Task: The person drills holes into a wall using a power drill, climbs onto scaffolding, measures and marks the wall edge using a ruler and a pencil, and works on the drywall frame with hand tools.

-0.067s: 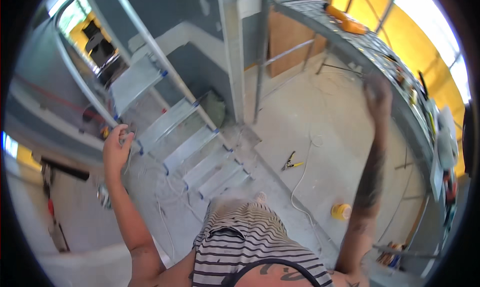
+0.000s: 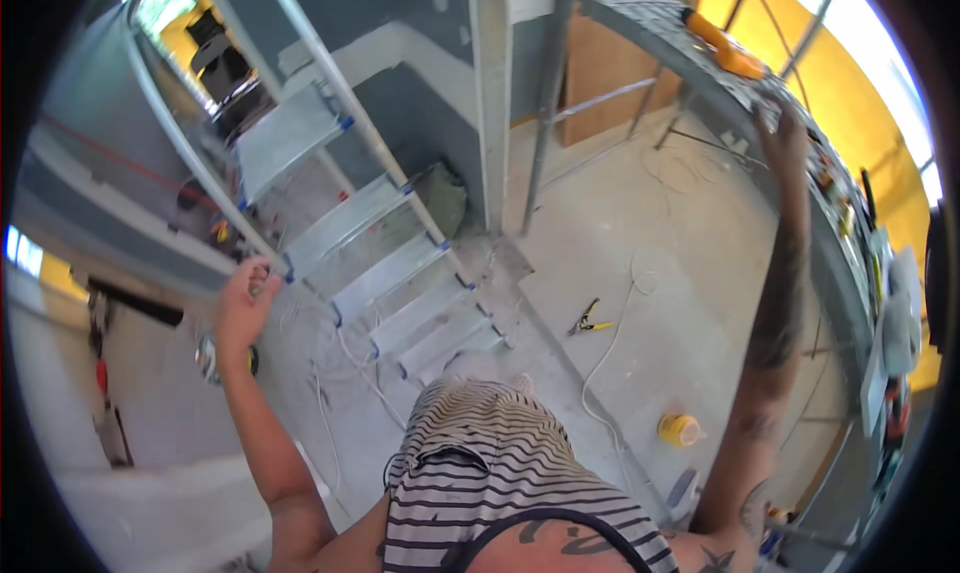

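For balance above the floor, the left hand (image 2: 243, 308) closes its grip on the ladder (image 2: 385, 273) rail while the right hand (image 2: 783, 138) grasps the scaffold platform (image 2: 700, 63) edge

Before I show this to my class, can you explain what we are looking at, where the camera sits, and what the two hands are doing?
There is no machine here: these are a person's two bare hands. The one picture comes from a wide fisheye camera worn on the person's head, looking straight down, so straight edges bend near the rim. The person, in striped shorts, stands high on an aluminium stepladder.

The left hand closes its grip on the ladder's side rail. The right hand reaches up to the edge of a metal scaffold platform, where an orange tool lies.

Far below, on the dusty concrete floor, lie yellow-handled pliers, a loose white cable and a small yellow container.
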### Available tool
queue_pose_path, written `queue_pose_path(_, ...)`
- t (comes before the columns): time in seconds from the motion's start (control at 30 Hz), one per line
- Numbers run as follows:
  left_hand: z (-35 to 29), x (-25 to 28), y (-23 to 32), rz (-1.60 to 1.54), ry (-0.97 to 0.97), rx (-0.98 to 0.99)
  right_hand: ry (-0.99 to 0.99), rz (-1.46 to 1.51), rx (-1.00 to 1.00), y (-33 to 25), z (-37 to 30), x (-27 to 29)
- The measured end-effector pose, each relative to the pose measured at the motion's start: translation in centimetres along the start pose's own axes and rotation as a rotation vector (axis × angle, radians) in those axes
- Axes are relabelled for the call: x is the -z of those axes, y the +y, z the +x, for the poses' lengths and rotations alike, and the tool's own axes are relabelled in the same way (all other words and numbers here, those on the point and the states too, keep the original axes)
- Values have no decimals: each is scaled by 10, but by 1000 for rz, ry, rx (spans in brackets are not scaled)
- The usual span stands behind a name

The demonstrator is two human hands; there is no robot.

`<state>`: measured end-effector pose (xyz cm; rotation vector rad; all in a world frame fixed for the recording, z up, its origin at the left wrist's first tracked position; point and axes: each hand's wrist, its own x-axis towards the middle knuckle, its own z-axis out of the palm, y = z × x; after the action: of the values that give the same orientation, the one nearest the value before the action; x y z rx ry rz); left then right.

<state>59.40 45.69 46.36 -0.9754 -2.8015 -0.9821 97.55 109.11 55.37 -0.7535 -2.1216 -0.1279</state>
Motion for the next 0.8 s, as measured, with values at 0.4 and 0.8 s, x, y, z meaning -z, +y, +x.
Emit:
queue_pose_path(0.4,-205,-86,-68,-80,-142,727,-688,300,184,181,204,-129)
queue_pose_path(0.8,16,62,-101,-47,176,181,-622,132,131,100,150,-111)
